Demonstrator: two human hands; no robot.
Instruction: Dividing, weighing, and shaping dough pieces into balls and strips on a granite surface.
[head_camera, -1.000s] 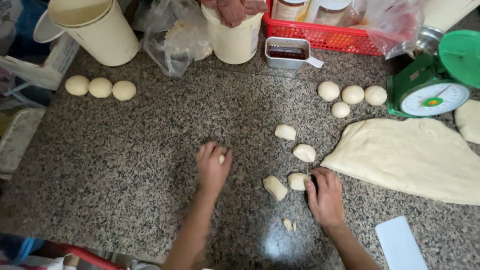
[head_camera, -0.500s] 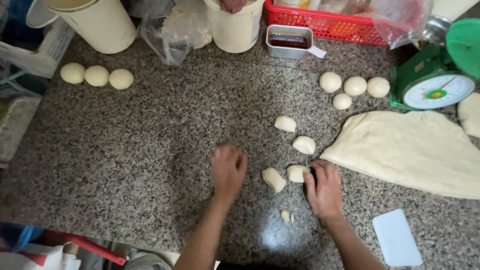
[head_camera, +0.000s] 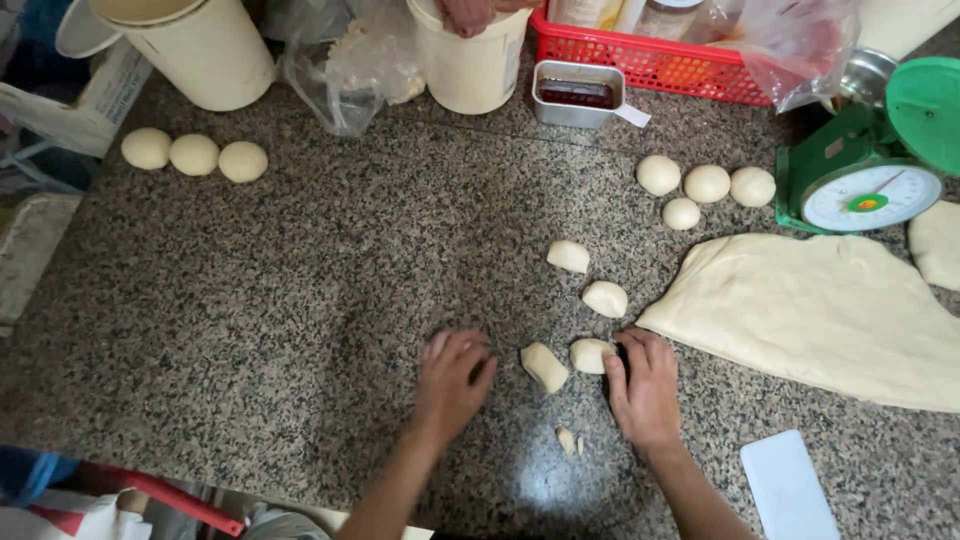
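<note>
So far, seven rounded dough balls: three in a left row (head_camera: 194, 155), four in a right cluster (head_camera: 705, 187) beside the green scale (head_camera: 860, 170). Cut pieces awaiting rolling: four (head_camera: 580, 300) on the granite counter (head_camera: 300, 300), plus scraps (head_camera: 567, 439). We cup our left hand (head_camera: 452, 378) palm-down on the counter; whether dough lies under it, we cannot tell. Our right hand (head_camera: 645, 385) curls narrowly against one cut piece (head_camera: 590, 355). The large dough slab (head_camera: 820, 310) remains mostly undivided; white scraper (head_camera: 790, 487) lies idle. We judge the portioning to be at an early stage.
</note>
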